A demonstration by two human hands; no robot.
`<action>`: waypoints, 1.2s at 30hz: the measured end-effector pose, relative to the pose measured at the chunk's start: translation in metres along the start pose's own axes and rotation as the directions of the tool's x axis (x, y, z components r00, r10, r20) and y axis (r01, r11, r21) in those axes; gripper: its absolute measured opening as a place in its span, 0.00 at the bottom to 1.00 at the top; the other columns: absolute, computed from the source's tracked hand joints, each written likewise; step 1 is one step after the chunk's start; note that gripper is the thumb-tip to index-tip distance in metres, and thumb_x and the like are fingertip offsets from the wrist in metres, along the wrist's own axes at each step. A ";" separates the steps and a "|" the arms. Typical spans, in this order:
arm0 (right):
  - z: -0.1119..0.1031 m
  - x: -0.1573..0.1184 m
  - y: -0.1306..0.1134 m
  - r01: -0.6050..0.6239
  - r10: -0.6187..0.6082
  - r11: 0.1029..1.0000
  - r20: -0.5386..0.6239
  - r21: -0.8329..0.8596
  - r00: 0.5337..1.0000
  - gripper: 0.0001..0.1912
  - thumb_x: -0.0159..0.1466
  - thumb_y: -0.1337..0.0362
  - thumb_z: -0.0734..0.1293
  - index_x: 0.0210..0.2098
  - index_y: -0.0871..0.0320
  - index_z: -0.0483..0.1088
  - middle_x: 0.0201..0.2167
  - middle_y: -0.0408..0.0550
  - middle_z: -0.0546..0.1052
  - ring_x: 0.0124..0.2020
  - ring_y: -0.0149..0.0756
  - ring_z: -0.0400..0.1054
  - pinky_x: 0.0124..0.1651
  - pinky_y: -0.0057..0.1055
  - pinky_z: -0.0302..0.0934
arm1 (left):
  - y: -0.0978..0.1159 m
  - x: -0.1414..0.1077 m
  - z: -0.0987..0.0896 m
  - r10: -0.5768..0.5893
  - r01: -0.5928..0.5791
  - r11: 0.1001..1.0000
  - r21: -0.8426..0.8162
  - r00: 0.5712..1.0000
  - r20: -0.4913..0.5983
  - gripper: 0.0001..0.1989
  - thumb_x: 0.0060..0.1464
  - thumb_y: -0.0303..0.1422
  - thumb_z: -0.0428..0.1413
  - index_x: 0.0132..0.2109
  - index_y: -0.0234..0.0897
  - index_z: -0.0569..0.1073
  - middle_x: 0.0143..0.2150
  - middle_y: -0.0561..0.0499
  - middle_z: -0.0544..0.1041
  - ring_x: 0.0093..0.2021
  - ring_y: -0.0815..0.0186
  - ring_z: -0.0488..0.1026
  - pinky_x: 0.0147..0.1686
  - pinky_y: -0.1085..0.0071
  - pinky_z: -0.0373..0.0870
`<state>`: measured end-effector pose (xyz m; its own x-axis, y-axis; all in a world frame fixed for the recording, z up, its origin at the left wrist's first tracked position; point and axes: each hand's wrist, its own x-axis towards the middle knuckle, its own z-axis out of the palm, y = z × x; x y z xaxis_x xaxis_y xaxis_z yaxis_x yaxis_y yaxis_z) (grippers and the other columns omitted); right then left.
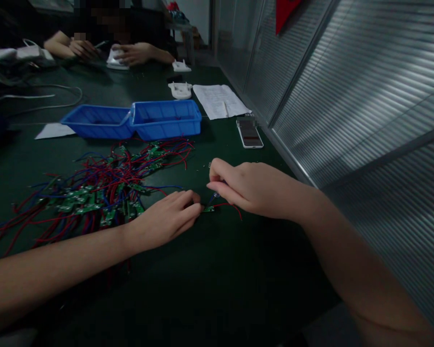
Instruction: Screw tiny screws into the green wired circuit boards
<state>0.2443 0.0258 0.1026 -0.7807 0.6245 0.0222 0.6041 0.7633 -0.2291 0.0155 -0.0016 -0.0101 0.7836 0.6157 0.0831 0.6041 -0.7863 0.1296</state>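
A small green circuit board (210, 209) with a red wire lies on the dark green table, between my two hands. My left hand (171, 212) is closed, its fingertips gripping the board's left end. Just above the board, my right hand (238, 185) is closed in a pinch; a small clear or bluish piece (216, 194) shows under its fingertips, too small to identify. To the left of my hands spreads a tangled pile of green boards with red and blue wires (112, 183), partly behind my left forearm.
Two blue bins (166, 126) stand behind the pile. A phone (251, 135), a printed sheet (217, 99) and white plastic parts (181, 90) lie further back. Blinds (365, 96) line the right side. Across the table, another person's hands (133, 53) hold a white object.
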 end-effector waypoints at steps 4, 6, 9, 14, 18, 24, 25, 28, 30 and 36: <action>0.003 0.003 0.001 -0.050 0.043 0.991 -0.059 -0.124 0.997 0.23 0.66 0.46 0.51 0.35 0.57 0.65 0.21 0.42 0.68 0.21 0.27 0.58 0.25 0.26 0.40 | -0.001 -0.001 0.001 -0.002 0.002 1.000 -0.003 1.000 0.003 0.09 0.62 0.30 0.42 0.44 0.36 0.65 0.46 0.45 0.63 0.43 0.61 0.63 0.41 0.63 0.64; 0.004 0.004 -0.001 -0.043 0.035 0.991 -0.068 -0.126 0.997 0.23 0.65 0.46 0.51 0.36 0.57 0.65 0.22 0.42 0.68 0.20 0.27 0.58 0.25 0.26 0.39 | -0.001 -0.001 0.002 0.011 -0.010 1.000 0.009 1.000 -0.027 0.09 0.61 0.30 0.43 0.44 0.36 0.65 0.45 0.45 0.64 0.42 0.61 0.63 0.40 0.63 0.64; 0.003 0.002 -0.005 0.019 -0.021 0.999 -0.059 -0.030 0.998 0.14 0.64 0.55 0.56 0.43 0.58 0.61 0.26 0.42 0.71 0.22 0.28 0.59 0.25 0.26 0.41 | -0.001 -0.001 0.002 0.030 -0.029 0.999 0.020 0.997 -0.067 0.09 0.61 0.30 0.44 0.46 0.36 0.66 0.43 0.45 0.64 0.39 0.62 0.63 0.38 0.64 0.65; 0.000 -0.002 -0.010 0.025 -0.026 1.000 -0.031 -0.018 0.999 0.12 0.66 0.63 0.53 0.46 0.60 0.59 0.29 0.44 0.72 0.22 0.28 0.61 0.25 0.25 0.42 | 0.000 0.000 -0.001 0.010 -0.010 1.000 0.006 0.999 -0.034 0.10 0.60 0.30 0.44 0.45 0.36 0.67 0.44 0.45 0.65 0.41 0.62 0.64 0.39 0.64 0.66; 0.003 0.001 -0.007 0.070 -0.075 0.991 -0.033 -0.113 0.997 0.17 0.67 0.51 0.53 0.43 0.57 0.63 0.26 0.43 0.71 0.22 0.27 0.61 0.25 0.25 0.41 | -0.001 0.000 -0.001 0.013 -0.014 1.000 -0.009 0.998 -0.069 0.11 0.60 0.31 0.44 0.47 0.37 0.67 0.45 0.44 0.66 0.42 0.62 0.65 0.40 0.64 0.67; 0.010 0.005 -0.005 -0.078 0.052 0.978 -0.137 -0.194 0.989 0.23 0.65 0.45 0.51 0.39 0.57 0.64 0.24 0.45 0.71 0.22 0.29 0.62 0.25 0.26 0.39 | 0.000 -0.001 0.001 0.001 -0.002 1.000 -0.009 0.999 -0.046 0.10 0.61 0.30 0.44 0.46 0.36 0.67 0.44 0.44 0.66 0.43 0.61 0.65 0.42 0.64 0.66; 0.009 0.005 -0.005 -0.079 0.058 0.984 -0.133 -0.162 0.989 0.21 0.65 0.47 0.52 0.41 0.58 0.63 0.26 0.45 0.72 0.23 0.30 0.62 0.25 0.26 0.39 | 0.000 -0.001 0.001 0.004 -0.004 1.000 -0.005 0.999 -0.048 0.10 0.61 0.30 0.44 0.46 0.36 0.66 0.44 0.44 0.66 0.42 0.62 0.64 0.41 0.64 0.66; 0.006 0.004 -0.006 -0.025 0.024 1.000 -0.100 -0.004 0.995 0.14 0.64 0.58 0.55 0.45 0.60 0.59 0.32 0.45 0.73 0.26 0.29 0.63 0.26 0.25 0.42 | 0.000 0.000 0.000 0.005 -0.005 1.000 -0.003 0.999 -0.045 0.08 0.61 0.30 0.44 0.44 0.36 0.66 0.43 0.45 0.64 0.39 0.63 0.63 0.39 0.65 0.65; 0.004 0.003 -0.005 0.004 0.000 0.998 -0.079 0.058 0.997 0.11 0.64 0.64 0.54 0.44 0.60 0.59 0.31 0.43 0.73 0.25 0.28 0.62 0.26 0.25 0.43 | 0.000 0.001 -0.001 -0.001 0.001 1.000 -0.008 0.999 -0.033 0.07 0.61 0.30 0.44 0.42 0.36 0.65 0.43 0.46 0.64 0.39 0.64 0.62 0.39 0.65 0.64; 0.006 0.003 -0.003 0.029 -0.030 0.999 -0.066 -0.026 0.997 0.12 0.67 0.60 0.53 0.44 0.59 0.61 0.25 0.42 0.71 0.23 0.27 0.61 0.26 0.25 0.42 | 0.000 0.002 -0.002 -0.007 0.007 1.000 -0.020 1.000 -0.015 0.08 0.61 0.30 0.44 0.44 0.36 0.65 0.45 0.45 0.64 0.40 0.63 0.63 0.41 0.65 0.64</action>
<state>0.2393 0.0250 0.0977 -0.7865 0.6105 0.0929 0.5853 0.7849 -0.2033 0.0166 -0.0006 -0.0078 0.7771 0.6218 0.0969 0.6062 -0.7810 0.1502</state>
